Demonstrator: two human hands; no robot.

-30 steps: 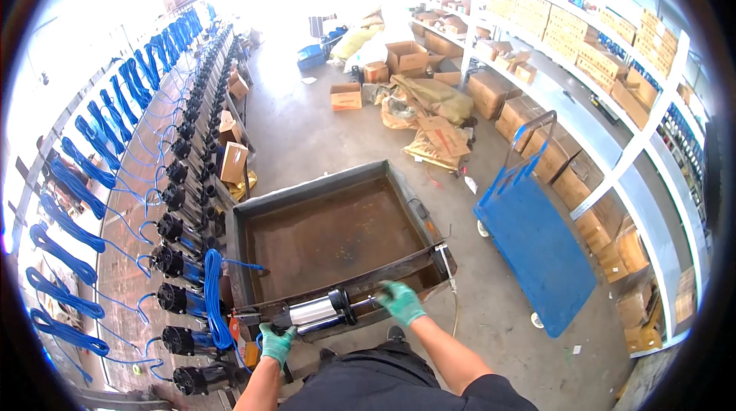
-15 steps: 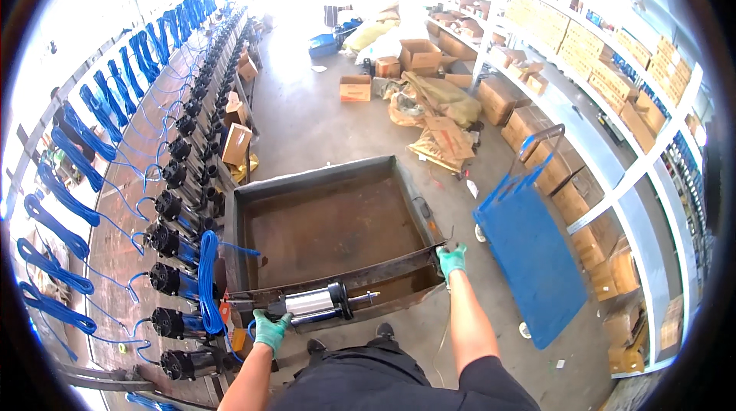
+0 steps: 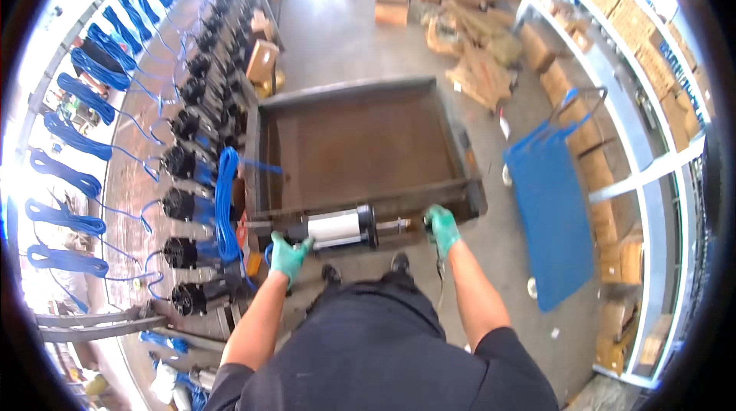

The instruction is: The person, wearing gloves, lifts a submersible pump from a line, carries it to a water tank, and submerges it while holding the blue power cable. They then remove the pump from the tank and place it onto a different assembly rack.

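A silver cylindrical pump motor (image 3: 334, 228) with black ends lies across the near part of a dark metal water tank (image 3: 360, 90), its metal shaft (image 3: 394, 225) pointing right. My left hand (image 3: 289, 257), in a green glove, grips the motor's black left end; the fingertips are partly hidden. My right hand (image 3: 442, 230), also green-gloved, is closed just beyond the shaft's tip. A small dark thing shows at its fingers, too unclear to name, and a thin cord (image 3: 441, 277) hangs below. A coil of blue cable (image 3: 226, 204) lies left of the motor.
Along the left bench (image 3: 134, 173) stands a row of similar motors (image 3: 180, 206) with blue cable coils (image 3: 70, 172). A blue flatbed trolley (image 3: 553, 219) is at the right, before shelves (image 3: 648, 181) with cartons. Cartons (image 3: 391, 11) and sacks (image 3: 483, 73) lie beyond the tank.
My right hand has moved from the tank's right corner leftward to near the shaft's tip. My left hand stays at the motor's left end. The view has tilted further down.
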